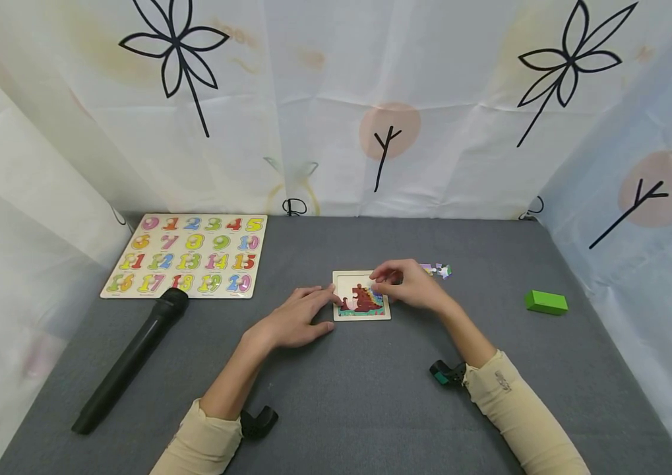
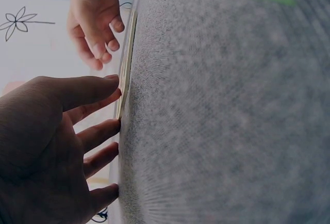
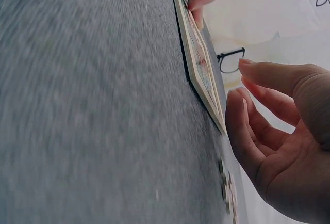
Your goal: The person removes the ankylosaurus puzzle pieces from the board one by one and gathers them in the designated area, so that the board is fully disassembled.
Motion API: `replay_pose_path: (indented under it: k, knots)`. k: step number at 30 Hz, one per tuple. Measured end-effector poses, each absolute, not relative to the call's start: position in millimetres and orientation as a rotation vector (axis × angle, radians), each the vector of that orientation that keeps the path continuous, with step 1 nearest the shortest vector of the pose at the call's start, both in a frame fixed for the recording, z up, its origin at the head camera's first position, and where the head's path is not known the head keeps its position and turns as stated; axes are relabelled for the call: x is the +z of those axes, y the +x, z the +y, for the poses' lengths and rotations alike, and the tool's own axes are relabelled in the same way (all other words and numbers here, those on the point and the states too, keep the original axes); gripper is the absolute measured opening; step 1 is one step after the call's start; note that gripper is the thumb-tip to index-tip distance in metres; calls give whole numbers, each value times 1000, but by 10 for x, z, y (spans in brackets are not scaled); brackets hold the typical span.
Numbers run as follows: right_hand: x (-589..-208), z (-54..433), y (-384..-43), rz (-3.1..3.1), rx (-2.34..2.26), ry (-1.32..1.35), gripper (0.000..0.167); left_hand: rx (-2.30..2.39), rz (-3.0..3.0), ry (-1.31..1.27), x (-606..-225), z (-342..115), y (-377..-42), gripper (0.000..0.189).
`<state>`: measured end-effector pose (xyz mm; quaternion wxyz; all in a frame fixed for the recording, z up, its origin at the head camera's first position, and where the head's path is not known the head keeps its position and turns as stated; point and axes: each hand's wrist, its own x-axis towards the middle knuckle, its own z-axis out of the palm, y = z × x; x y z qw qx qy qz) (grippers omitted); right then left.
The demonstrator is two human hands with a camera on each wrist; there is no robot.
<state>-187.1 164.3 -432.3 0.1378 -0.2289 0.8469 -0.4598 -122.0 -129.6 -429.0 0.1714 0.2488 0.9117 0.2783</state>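
Note:
A small wooden jigsaw puzzle [image 1: 365,305] lies flat in a pale frame, with a brown animal picture partly filled in and bare wood at its upper left. My left hand [image 1: 297,320] rests at its left side, fingers spread and fingertips touching the frame and the cloth. Over the upper right corner hovers my right hand [image 1: 409,285], fingers loosely bent. In the right wrist view the thumb and fingers of the right hand [image 3: 281,131] stand apart, and I see nothing between them. Loose puzzle pieces [image 1: 444,270] lie just beyond that hand, partly hidden by it.
A number board [image 1: 181,254] lies at the back left, the black microphone [image 1: 128,366] angled in front and its head touching or overlapping the board's edge. The green block [image 1: 546,302] sits far right on the grey cloth [image 1: 371,396]. White patterned curtains [image 1: 324,132] border the table.

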Motion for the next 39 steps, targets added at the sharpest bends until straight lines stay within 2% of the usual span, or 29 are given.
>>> replay_pose_path:
  k: [15, 23, 33, 39]
  knots:
    - [-4357, 1374, -1892, 2470, -1254, -665, 24, 796, 2596, 733, -4319, -1289, -1239, 45]
    - [-4388, 1344, -1914, 2555, -1137, -690, 31, 837, 2586, 745, -4314, -1301, -1230, 45]
    - [-4353, 1317, -1891, 2579, -1099, -702, 30, 845, 2619, 765, -4652, -1364, -1344, 44]
    - [-4333, 1303, -1888, 2564, -1089, -699, 30, 847, 2624, 748, -4708, -1364, -1371, 44]
